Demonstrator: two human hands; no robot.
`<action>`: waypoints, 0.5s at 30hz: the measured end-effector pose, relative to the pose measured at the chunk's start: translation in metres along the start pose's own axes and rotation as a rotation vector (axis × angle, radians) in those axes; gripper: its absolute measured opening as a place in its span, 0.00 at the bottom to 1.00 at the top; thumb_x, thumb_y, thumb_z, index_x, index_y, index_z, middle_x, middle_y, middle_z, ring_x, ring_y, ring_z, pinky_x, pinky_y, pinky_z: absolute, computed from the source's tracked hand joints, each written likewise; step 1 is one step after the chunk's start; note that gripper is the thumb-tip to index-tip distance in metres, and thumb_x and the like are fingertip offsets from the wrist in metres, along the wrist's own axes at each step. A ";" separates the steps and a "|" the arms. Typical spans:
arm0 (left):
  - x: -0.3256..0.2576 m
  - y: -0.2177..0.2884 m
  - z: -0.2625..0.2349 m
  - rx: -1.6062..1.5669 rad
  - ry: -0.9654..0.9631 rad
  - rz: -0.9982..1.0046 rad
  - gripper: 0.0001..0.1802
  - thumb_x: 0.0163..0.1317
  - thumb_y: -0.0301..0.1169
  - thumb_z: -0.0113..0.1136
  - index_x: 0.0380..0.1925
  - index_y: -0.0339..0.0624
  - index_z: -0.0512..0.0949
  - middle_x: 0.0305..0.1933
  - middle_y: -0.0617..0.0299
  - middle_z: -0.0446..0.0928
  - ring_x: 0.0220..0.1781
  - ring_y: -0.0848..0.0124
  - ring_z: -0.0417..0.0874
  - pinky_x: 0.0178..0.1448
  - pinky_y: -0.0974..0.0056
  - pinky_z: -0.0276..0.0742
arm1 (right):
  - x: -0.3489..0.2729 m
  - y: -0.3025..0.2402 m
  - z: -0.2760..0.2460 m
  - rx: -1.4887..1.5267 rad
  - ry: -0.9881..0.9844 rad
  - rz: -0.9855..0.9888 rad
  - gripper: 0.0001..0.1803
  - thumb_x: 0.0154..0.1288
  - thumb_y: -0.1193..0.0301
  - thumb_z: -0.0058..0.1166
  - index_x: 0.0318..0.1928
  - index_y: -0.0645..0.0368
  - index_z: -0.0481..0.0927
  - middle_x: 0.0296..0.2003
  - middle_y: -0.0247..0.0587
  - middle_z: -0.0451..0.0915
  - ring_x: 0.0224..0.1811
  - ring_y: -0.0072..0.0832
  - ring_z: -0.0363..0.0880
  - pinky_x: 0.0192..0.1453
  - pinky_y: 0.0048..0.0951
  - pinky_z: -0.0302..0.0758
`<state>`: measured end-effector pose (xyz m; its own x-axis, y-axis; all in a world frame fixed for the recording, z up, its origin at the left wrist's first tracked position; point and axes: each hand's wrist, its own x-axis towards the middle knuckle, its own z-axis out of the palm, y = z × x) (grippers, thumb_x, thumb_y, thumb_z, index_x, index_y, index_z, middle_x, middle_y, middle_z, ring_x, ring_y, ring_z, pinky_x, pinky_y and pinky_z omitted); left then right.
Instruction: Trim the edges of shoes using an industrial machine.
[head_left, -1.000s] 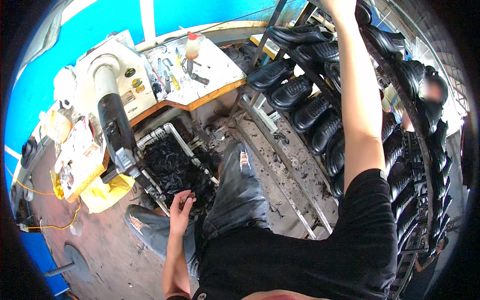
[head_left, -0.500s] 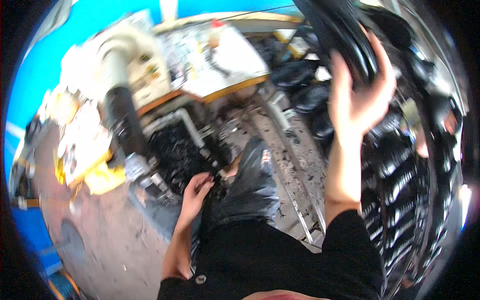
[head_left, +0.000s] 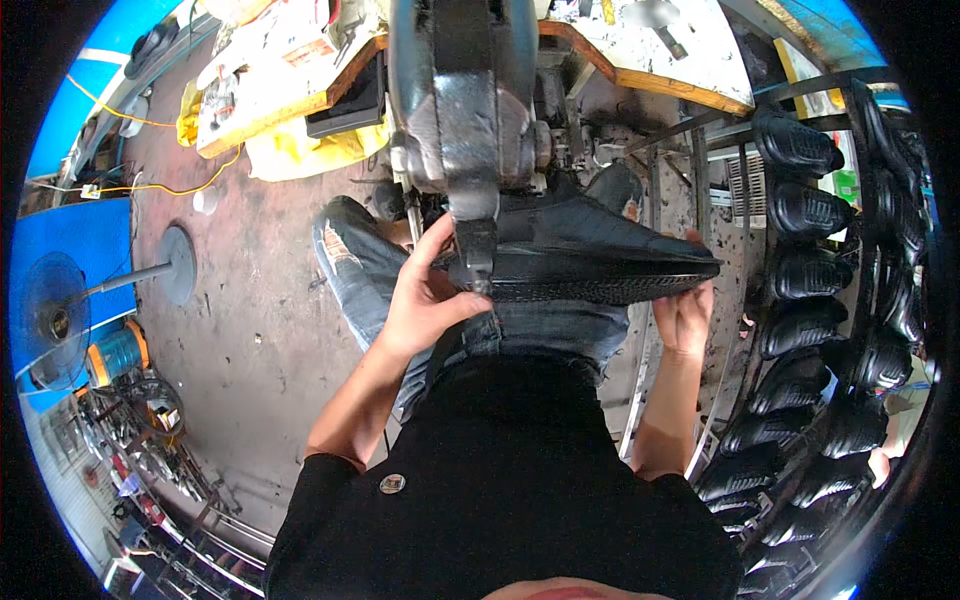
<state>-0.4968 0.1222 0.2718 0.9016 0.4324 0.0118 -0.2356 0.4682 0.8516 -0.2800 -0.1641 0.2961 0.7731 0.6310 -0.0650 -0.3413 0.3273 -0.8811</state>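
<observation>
A black shoe (head_left: 590,255) lies sideways across my lap, its ribbed sole edge facing me. My left hand (head_left: 425,295) grips its heel end, thumb on the sole, right under the grey metal machine head (head_left: 465,110) that comes down onto the shoe. My right hand (head_left: 685,315) holds the toe end from below, fingers curled under the sole. My jeans and black shirt fill the lower middle.
A metal rack (head_left: 745,130) on my right carries several black shoes (head_left: 810,210) in rows. A wooden workbench (head_left: 280,95) with clutter and a yellow cloth stands ahead left. On the concrete floor at the left are a standing fan (head_left: 50,320) and its round base (head_left: 175,262).
My right arm came down from the rack with a black shoe. Both hands now hold it at the machine, and my head has tilted down toward my lap.
</observation>
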 end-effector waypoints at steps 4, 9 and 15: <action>0.011 0.026 0.030 0.147 -0.037 0.067 0.56 0.48 0.16 0.77 0.76 0.36 0.55 0.77 0.56 0.60 0.73 0.69 0.67 0.73 0.64 0.64 | -0.002 0.024 -0.022 0.012 0.087 0.040 0.50 0.56 0.71 0.71 0.74 0.62 0.56 0.65 0.42 0.71 0.70 0.40 0.68 0.75 0.44 0.63; 0.013 0.034 0.041 0.156 -0.009 0.183 0.60 0.42 0.20 0.82 0.74 0.33 0.56 0.77 0.54 0.61 0.70 0.71 0.69 0.71 0.64 0.67 | 0.005 0.005 -0.029 -0.115 0.052 -0.047 0.47 0.53 0.74 0.71 0.72 0.62 0.60 0.63 0.43 0.72 0.66 0.37 0.72 0.70 0.41 0.70; -0.002 0.016 0.026 0.023 0.152 0.023 0.49 0.37 0.22 0.86 0.63 0.40 0.69 0.60 0.63 0.76 0.60 0.73 0.76 0.60 0.65 0.76 | 0.015 -0.044 -0.002 -0.531 0.082 -0.267 0.43 0.53 0.74 0.67 0.69 0.66 0.61 0.58 0.52 0.77 0.60 0.40 0.77 0.67 0.40 0.72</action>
<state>-0.4932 0.1088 0.2988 0.8303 0.5554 -0.0464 -0.2457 0.4394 0.8640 -0.2526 -0.1706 0.3326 0.8411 0.5124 0.1732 0.1676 0.0575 -0.9842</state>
